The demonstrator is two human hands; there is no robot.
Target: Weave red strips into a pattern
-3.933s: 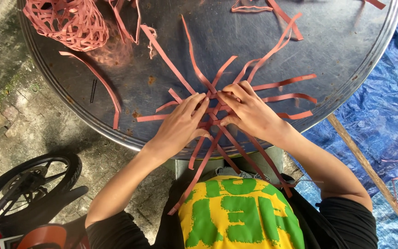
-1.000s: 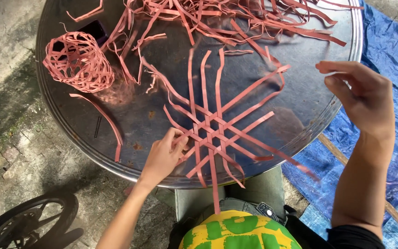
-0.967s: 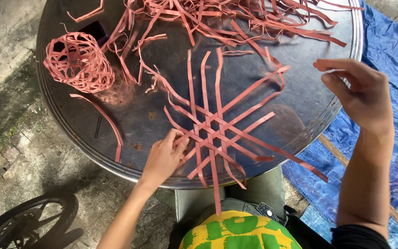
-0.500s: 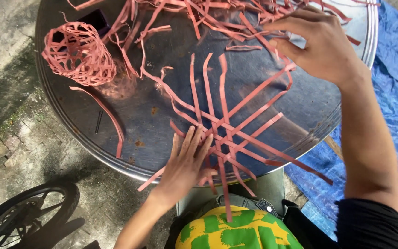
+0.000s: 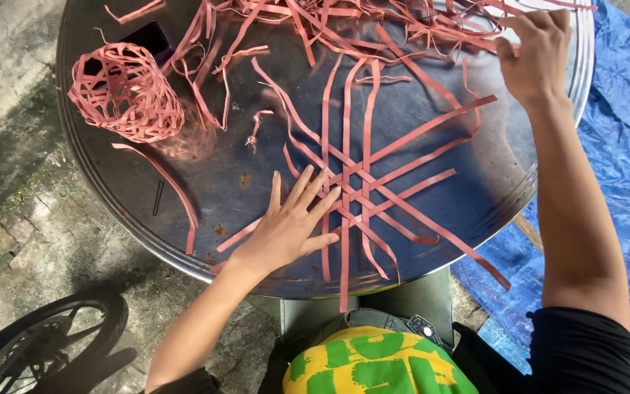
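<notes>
pressing flat left hand on woven pink strips, right hand pinching loose strip

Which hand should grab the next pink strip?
Probably the right hand: it is already at the pile of loose strips. The left hand lies flat on the woven star, pinning it.

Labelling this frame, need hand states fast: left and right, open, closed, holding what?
Left hand: open, flat on the woven star of pink strips.
Right hand: fingers closed in the loose pink strip pile; exact grip cannot be told.
</notes>
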